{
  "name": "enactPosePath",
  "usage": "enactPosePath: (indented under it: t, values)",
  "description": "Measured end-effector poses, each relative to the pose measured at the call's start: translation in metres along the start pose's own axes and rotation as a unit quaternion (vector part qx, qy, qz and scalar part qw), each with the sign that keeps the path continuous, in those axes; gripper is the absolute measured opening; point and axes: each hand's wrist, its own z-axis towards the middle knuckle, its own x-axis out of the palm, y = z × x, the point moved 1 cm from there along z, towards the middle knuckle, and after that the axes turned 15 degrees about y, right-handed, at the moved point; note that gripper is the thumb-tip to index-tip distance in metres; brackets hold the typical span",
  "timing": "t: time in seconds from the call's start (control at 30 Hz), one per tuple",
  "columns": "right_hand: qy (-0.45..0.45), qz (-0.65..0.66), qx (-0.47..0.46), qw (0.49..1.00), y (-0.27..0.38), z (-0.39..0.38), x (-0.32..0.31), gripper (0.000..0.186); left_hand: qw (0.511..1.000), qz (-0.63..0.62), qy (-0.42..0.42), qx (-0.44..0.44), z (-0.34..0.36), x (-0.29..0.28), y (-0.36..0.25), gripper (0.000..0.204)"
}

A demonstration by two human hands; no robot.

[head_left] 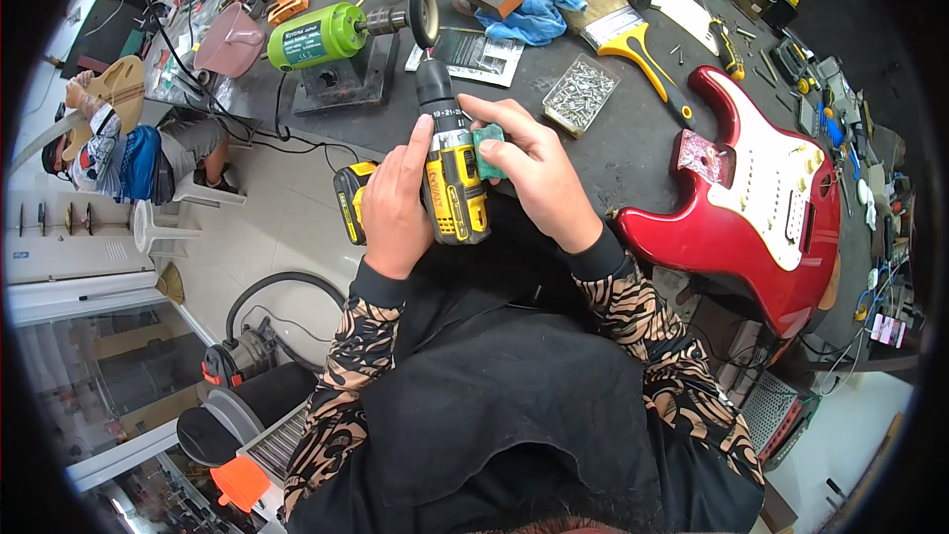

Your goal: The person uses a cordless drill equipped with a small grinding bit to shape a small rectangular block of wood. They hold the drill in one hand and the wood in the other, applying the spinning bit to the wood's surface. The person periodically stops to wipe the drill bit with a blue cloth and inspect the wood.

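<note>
A yellow-and-black cordless drill is held above the near edge of the dark workbench, its chuck pointing away from me and its battery out to the left. My left hand is closed around its left side. My right hand pinches a small green piece, maybe a cloth or pad, against the drill's right side. Just beyond the chuck stands a green motor with a round wheel on its shaft; whether the bit touches the wheel, I cannot tell. A clear box of screws sits right of the drill.
A glossy red guitar body with a white pickguard lies on the bench at right. A yellow-handled brush, a blue cloth and a pink bowl lie farther back. At far left another person sits holding a guitar. A vacuum hose curves across the floor.
</note>
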Motion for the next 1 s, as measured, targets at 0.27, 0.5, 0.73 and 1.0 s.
enactPosePath:
  t: [0.27,0.5,0.73,1.0]
  values:
    - [0.015,0.01,-0.003,1.0,0.002,-0.001,0.0,0.046,0.999,-0.039,-0.024,0.021,-0.006,0.0,0.007,0.083]
    - [-0.089,-0.253,-0.056,0.962,0.002,0.006,0.018,0.036,0.937,-0.325,-0.125,-0.034,-0.067,-0.012,0.027,0.089]
    - [-0.031,-0.535,-0.138,0.833,-0.004,0.061,0.034,0.043,0.632,-0.77,-0.089,-0.015,-0.081,-0.077,0.048,0.056]
    - [-0.054,-0.649,-0.137,0.746,-0.018,0.083,0.037,0.038,0.314,-0.939,0.005,0.141,-0.106,-0.032,0.073,0.066]
